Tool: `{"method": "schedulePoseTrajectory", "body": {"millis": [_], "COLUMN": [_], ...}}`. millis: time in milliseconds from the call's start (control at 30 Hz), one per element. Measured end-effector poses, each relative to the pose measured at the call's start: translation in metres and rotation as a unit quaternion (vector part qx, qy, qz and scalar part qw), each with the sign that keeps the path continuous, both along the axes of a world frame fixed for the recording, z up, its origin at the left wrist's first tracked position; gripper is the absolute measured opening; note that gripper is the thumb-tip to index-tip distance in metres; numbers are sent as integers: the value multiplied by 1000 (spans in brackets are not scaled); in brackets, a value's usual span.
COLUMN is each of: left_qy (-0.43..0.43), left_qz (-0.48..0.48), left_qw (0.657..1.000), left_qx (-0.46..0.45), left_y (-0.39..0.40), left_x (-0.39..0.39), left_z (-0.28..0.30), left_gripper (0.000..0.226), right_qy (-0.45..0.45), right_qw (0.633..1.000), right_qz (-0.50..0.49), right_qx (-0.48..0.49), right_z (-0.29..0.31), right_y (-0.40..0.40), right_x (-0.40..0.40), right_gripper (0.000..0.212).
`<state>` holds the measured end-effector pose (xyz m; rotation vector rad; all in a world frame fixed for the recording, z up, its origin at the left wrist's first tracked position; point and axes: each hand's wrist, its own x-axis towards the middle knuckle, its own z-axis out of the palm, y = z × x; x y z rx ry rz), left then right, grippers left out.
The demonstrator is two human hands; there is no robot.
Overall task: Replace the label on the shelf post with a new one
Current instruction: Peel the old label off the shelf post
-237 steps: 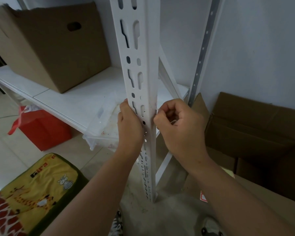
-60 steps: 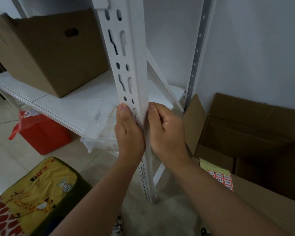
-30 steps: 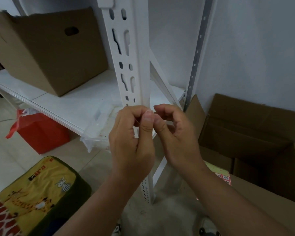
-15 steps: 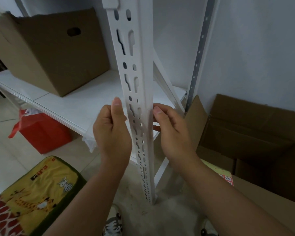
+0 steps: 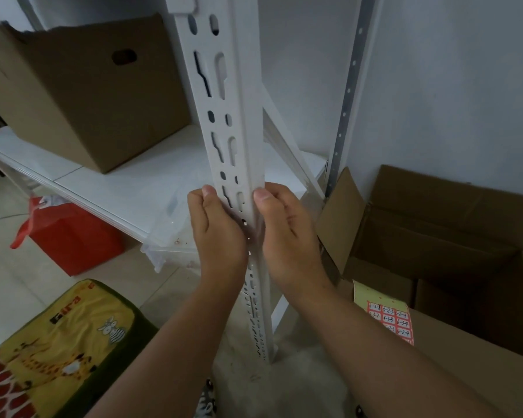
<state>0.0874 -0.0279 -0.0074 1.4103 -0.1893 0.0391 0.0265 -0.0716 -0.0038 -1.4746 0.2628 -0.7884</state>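
Observation:
The white slotted shelf post (image 5: 224, 122) rises through the middle of the view. My left hand (image 5: 218, 236) is against its left side, fingers curled and thumb pressed flat on the front face. My right hand (image 5: 287, 233) grips the post's right edge, with the thumb on the corner and the fingers hidden behind it. Both hands cover the part of the post between them, and no label shows there. A yellow sheet of red numbered labels (image 5: 388, 316) lies on a cardboard box at the lower right.
A closed cardboard box (image 5: 82, 95) stands on the white shelf board (image 5: 127, 182). A clear plastic tray (image 5: 169, 233) sticks out over the shelf edge. An open cardboard box (image 5: 435, 242) stands on the right, a red bag (image 5: 73, 236) and a yellow cushion (image 5: 64, 351) on the left.
A second ago both hands were pinching something small in front of the post. They then parted to either side of it and have now closed in against the post.

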Motion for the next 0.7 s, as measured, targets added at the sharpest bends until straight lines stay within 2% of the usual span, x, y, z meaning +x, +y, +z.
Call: {"method": "schedulePoseTrajectory", "body": {"millis": [167,367,567,700], "left_qy": [-8,-25,-37,-37], "left_qz": [4,4,-2,2], "left_qw": [1000,1000,999,999], "left_qx": [-5,-12,-17,-14], "left_y": [-4,-4,-3,-4], "left_x": [-3,-4,-2,-4], "left_z": [0,-1,-3,-3], "left_gripper": [30,30,30,28], "right_qy": [-10,-14,-14,-24], "right_qw": [993,973,967,978], "right_qz": [-70,-139,-147,-113], "right_qx": [-94,-182,-208,-172], "right_z": [-5,-15,-15,-13], "right_y": [5,8,5,2], "right_x": [5,9,10,7], "right_gripper": [17,29,34,29]}}
